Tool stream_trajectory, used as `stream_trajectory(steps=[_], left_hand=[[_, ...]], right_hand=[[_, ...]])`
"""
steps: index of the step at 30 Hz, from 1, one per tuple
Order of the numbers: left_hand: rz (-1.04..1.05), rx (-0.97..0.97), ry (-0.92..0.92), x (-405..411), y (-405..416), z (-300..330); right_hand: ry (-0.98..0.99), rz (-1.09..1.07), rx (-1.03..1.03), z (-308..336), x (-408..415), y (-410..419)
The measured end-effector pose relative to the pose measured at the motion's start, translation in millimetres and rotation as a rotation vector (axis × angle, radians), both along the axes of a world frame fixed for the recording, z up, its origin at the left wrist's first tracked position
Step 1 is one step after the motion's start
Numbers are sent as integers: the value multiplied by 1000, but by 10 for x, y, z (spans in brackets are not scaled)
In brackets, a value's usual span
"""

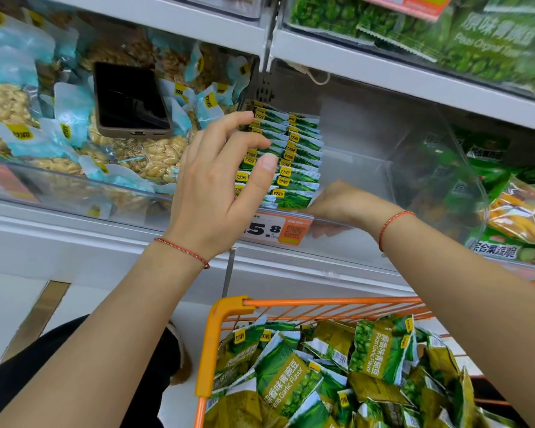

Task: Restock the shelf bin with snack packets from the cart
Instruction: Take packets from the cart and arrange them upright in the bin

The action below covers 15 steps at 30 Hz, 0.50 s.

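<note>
Left hand (pixel 217 180) spread over stacked packets (pixel 294 159); right hand (pixel 337 202) reaches into bin (pixel 368 168).

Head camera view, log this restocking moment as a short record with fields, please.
bin: clear shelf bin, right part bare
stocked: green pea packets stacked in rows at the bin's left
left hand: left hand open, fingers spread in front of the stack
right hand: right hand reaching into the bin beside the stack, fingers hidden
cart: orange cart below, holding more packets
extra: phone lying on the neighbouring bin's peanut packs
</note>
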<state>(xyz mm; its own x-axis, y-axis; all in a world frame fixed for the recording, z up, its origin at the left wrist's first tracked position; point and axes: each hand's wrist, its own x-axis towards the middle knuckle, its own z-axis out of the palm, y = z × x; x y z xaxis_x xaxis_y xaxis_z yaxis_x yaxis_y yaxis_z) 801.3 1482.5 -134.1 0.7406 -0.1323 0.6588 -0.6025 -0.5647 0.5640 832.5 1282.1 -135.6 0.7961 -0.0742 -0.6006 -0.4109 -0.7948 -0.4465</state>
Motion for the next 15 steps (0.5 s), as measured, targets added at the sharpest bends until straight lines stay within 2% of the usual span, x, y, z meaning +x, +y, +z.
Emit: stream_trajectory(steps=[8,12,15], left_hand=[[-4,24,8,-4,20,-2],[-6,47,20,7,24,-1],[-32,52,37,-6,11,11]], right_hand=[[-3,55,-24,-18,-14,35],[-5,63,-98,43,-11,14],[-128,86,-221,294,-128,-53]])
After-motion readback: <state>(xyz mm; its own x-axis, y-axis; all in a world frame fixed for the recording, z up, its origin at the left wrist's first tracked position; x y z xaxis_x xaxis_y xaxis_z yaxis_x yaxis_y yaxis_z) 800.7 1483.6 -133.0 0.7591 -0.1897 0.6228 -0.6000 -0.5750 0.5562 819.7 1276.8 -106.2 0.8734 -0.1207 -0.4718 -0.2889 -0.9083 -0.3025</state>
